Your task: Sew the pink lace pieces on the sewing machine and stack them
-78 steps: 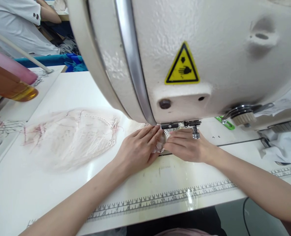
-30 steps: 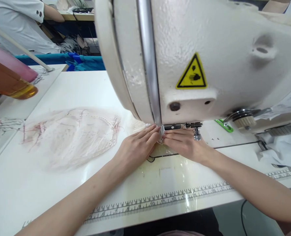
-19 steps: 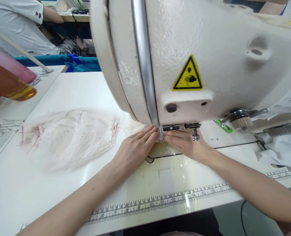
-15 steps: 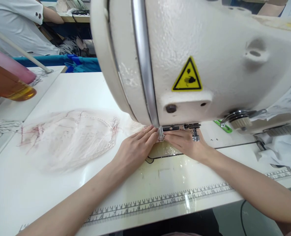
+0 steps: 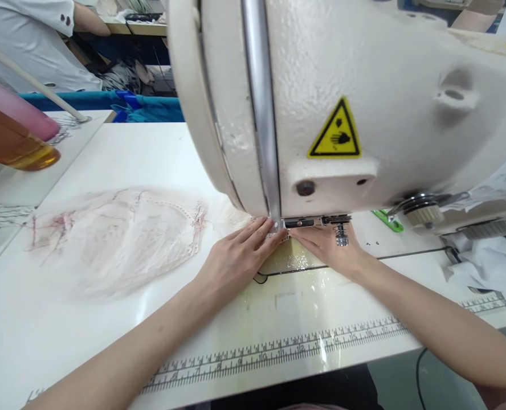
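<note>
A cream sewing machine head (image 5: 364, 85) with a yellow warning sticker (image 5: 337, 131) fills the upper view. My left hand (image 5: 236, 259) lies flat on the white table (image 5: 107, 154), fingers stretched toward the presser foot (image 5: 298, 222). My right hand (image 5: 327, 247) lies opposite it, fingers reaching under the machine head. Both press a small bit of pale lace fabric (image 5: 278, 230), mostly hidden beneath the head and my fingertips. A sheer lace piece with red threads (image 5: 116, 239) lies to the left of my left hand.
A printed ruler strip (image 5: 278, 350) runs along the table's front edge. An amber and pink bottle (image 5: 13, 136) hangs in at the upper left. White cloth (image 5: 488, 270) lies at the right. Another person in a white top (image 5: 31, 34) stands at the back left. A green tool (image 5: 387, 219) lies behind the machine.
My hands have slid farther under the machine head and the small lace piece has almost disappeared beneath it. The large lace piece has stayed put.
</note>
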`<move>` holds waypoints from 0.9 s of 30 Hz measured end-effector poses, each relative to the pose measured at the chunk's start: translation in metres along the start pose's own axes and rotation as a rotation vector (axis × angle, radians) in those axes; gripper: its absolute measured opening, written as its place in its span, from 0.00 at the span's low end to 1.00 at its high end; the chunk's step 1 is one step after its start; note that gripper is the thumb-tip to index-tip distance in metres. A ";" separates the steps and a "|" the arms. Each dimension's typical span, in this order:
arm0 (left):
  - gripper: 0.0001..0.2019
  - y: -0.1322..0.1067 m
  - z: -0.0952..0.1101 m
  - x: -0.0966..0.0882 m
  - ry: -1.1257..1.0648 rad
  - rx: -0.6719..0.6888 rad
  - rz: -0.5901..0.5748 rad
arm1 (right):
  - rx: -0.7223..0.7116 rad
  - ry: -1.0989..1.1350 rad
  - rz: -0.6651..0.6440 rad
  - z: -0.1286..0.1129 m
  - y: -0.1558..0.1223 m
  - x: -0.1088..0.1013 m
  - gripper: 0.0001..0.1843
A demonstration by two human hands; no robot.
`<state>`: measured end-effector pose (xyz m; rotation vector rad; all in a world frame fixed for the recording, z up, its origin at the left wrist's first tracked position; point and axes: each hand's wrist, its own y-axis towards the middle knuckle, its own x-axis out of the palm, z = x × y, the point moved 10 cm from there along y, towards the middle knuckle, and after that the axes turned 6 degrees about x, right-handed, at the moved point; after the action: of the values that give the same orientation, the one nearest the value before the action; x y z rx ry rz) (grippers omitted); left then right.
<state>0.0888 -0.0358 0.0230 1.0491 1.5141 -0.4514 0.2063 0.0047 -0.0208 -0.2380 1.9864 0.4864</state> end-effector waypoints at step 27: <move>0.17 0.006 0.009 -0.014 0.102 0.041 0.078 | -0.120 -0.030 0.087 -0.029 0.003 -0.026 0.14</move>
<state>0.0979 -0.0442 0.0354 1.1745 1.5527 -0.3805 0.1933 -0.0062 0.0143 -0.2181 1.9464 0.6624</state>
